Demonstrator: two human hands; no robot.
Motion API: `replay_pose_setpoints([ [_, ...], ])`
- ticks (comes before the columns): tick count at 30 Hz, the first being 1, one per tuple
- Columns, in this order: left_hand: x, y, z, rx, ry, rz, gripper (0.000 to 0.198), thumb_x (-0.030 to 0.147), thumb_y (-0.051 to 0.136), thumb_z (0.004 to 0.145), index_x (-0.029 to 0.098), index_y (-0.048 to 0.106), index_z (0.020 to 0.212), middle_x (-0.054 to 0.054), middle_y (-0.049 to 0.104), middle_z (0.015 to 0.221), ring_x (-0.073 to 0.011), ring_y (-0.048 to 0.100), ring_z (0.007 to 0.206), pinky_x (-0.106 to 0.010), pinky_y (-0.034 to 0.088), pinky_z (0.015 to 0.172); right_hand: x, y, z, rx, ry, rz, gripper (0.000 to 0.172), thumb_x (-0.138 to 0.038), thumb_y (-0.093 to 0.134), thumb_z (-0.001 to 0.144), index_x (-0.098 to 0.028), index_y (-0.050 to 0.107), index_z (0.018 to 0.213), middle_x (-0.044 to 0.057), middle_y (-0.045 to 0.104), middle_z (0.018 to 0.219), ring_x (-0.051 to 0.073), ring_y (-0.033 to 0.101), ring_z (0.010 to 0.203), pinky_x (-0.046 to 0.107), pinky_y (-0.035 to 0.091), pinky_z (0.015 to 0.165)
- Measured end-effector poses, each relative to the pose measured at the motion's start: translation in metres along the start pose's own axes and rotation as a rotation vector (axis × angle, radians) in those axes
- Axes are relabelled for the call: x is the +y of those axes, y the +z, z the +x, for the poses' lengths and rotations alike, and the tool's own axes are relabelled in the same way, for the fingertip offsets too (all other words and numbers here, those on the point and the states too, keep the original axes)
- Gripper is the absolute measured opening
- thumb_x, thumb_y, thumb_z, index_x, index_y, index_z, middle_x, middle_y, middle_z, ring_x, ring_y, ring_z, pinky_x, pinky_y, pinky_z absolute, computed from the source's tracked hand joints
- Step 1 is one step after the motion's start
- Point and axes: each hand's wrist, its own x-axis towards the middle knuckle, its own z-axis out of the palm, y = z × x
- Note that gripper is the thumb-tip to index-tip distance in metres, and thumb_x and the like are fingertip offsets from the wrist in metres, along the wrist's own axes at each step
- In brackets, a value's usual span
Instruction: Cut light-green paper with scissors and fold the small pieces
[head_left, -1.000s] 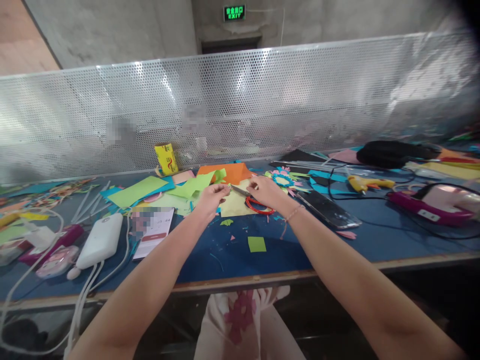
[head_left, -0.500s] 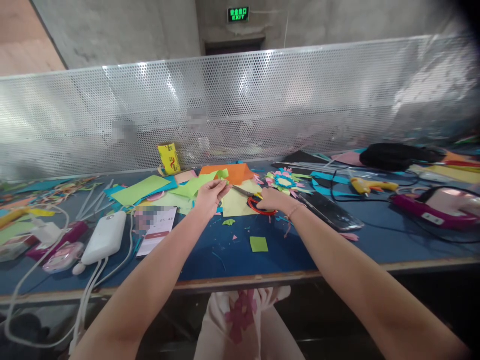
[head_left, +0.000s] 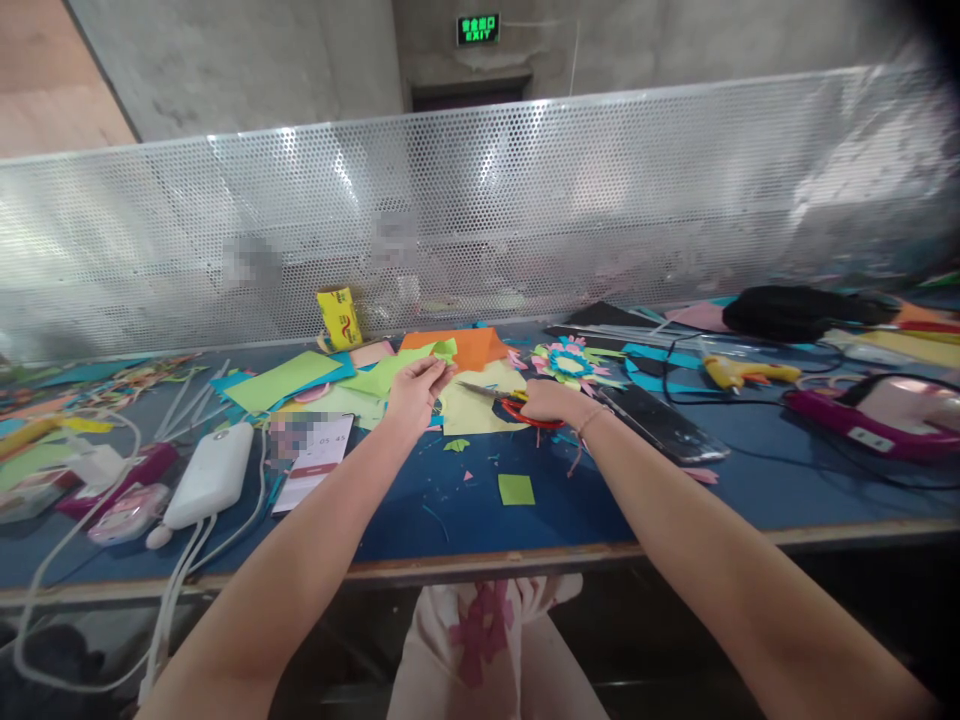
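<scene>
Pinched between the fingertips of my left hand (head_left: 415, 390) is a small piece of green paper (head_left: 445, 350). My right hand (head_left: 551, 399) grips the scissors (head_left: 517, 406) by their red and yellow handles, with the blades pointing left toward my left hand, a little apart from the paper. Beneath them lie a pale yellow sheet (head_left: 480, 412) and an orange sheet (head_left: 480, 349). A layered paper flower (head_left: 568, 361) in blue and pink rests behind my right hand. Nearer the front edge is a green paper square (head_left: 516, 489).
A phone (head_left: 316, 462) and a white power bank (head_left: 211, 474) with cables lie at the left. On the right are a dark tablet-like device (head_left: 660, 425), a yellow glue gun (head_left: 742, 373) and a purple power strip (head_left: 855, 425). A perforated metal screen (head_left: 465, 220) stands behind.
The scissors have turned a little and their blades now sit slightly lower and farther from the paper. My left hand has shifted slightly left.
</scene>
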Motion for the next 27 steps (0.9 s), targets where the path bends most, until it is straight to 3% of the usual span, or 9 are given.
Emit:
replay_pose_setpoints([
  [5, 0.001, 0.0, 0.0, 0.004, -0.008, 0.055, 0.008, 0.004, 0.055, 0.07, 0.01, 0.057, 0.064, -0.001, 0.06, 0.061, -0.0081, 0.061, 0.065, -0.026, 0.047, 0.081, -0.001, -0.002, -0.003, 0.014, -0.01, 0.018, 0.031, -0.025, 0.051, 0.066, -0.008, 0.06, 0.09, 0.021, 0.062, 0.093, 0.027, 0.059, 0.08, 0.032, 0.042, 0.062],
  [9, 0.002, -0.001, 0.001, -0.015, -0.005, 0.211, 0.005, 0.006, 0.056, 0.068, 0.011, 0.057, 0.066, -0.002, 0.061, 0.06, -0.0094, 0.06, 0.062, -0.028, 0.048, 0.076, -0.005, -0.008, -0.007, 0.071, -0.014, 0.055, 0.038, -0.023, 0.056, 0.063, -0.01, 0.058, 0.098, 0.021, 0.054, 0.108, 0.03, 0.053, 0.096, 0.035, 0.043, 0.072],
  [12, -0.001, -0.002, -0.001, -0.084, 0.025, 0.469, 0.009, 0.011, 0.059, 0.065, 0.012, 0.058, 0.074, -0.003, 0.062, 0.059, -0.0123, 0.06, 0.059, -0.031, 0.048, 0.07, -0.015, -0.011, -0.009, 0.257, -0.115, 0.312, 0.041, -0.031, 0.056, 0.068, -0.012, 0.055, 0.105, 0.017, 0.052, 0.114, 0.026, 0.049, 0.105, 0.035, 0.041, 0.082],
  [14, -0.005, -0.002, -0.004, -0.155, 0.044, 0.644, 0.024, 0.013, 0.061, 0.062, 0.014, 0.056, 0.086, -0.002, 0.062, 0.059, -0.0137, 0.06, 0.057, -0.031, 0.047, 0.065, -0.024, -0.011, -0.01, 0.316, -0.276, 0.582, 0.035, -0.036, 0.05, 0.075, -0.014, 0.056, 0.101, 0.013, 0.058, 0.106, 0.02, 0.055, 0.097, 0.032, 0.043, 0.082],
  [17, -0.01, -0.002, -0.008, -0.261, 0.061, 0.755, 0.045, 0.012, 0.063, 0.058, 0.018, 0.045, 0.099, 0.0, 0.062, 0.057, -0.0136, 0.058, 0.054, -0.028, 0.044, 0.059, -0.039, -0.009, -0.015, 0.225, -0.457, 0.801, 0.027, -0.039, 0.05, 0.077, -0.016, 0.059, 0.088, 0.008, 0.064, 0.086, 0.014, 0.059, 0.075, 0.027, 0.047, 0.069],
  [20, -0.012, -0.003, -0.01, -0.295, 0.072, 0.761, 0.041, 0.015, 0.062, 0.06, 0.02, 0.04, 0.094, 0.001, 0.061, 0.056, -0.0135, 0.058, 0.053, -0.027, 0.043, 0.058, -0.049, -0.007, -0.02, 0.151, -0.433, 0.877, 0.023, -0.038, 0.057, 0.072, -0.016, 0.061, 0.077, 0.005, 0.065, 0.073, 0.012, 0.058, 0.064, 0.025, 0.047, 0.061],
  [23, -0.011, -0.004, -0.01, -0.293, 0.103, 0.82, 0.035, 0.018, 0.061, 0.062, 0.021, 0.038, 0.09, 0.001, 0.061, 0.056, -0.0142, 0.059, 0.055, -0.028, 0.042, 0.059, -0.053, -0.005, -0.021, 0.105, -0.39, 0.98, 0.023, -0.039, 0.059, 0.07, -0.016, 0.063, 0.073, 0.006, 0.066, 0.075, 0.011, 0.059, 0.067, 0.023, 0.048, 0.061],
  [27, -0.011, -0.004, -0.01, -0.254, 0.118, 0.857, 0.034, 0.017, 0.059, 0.064, 0.021, 0.038, 0.09, 0.002, 0.06, 0.055, -0.0145, 0.058, 0.054, -0.028, 0.042, 0.06, -0.054, -0.003, -0.019, 0.152, -0.307, 1.026, 0.022, -0.038, 0.06, 0.069, -0.016, 0.065, 0.071, 0.006, 0.067, 0.073, 0.011, 0.058, 0.065, 0.022, 0.047, 0.059],
])
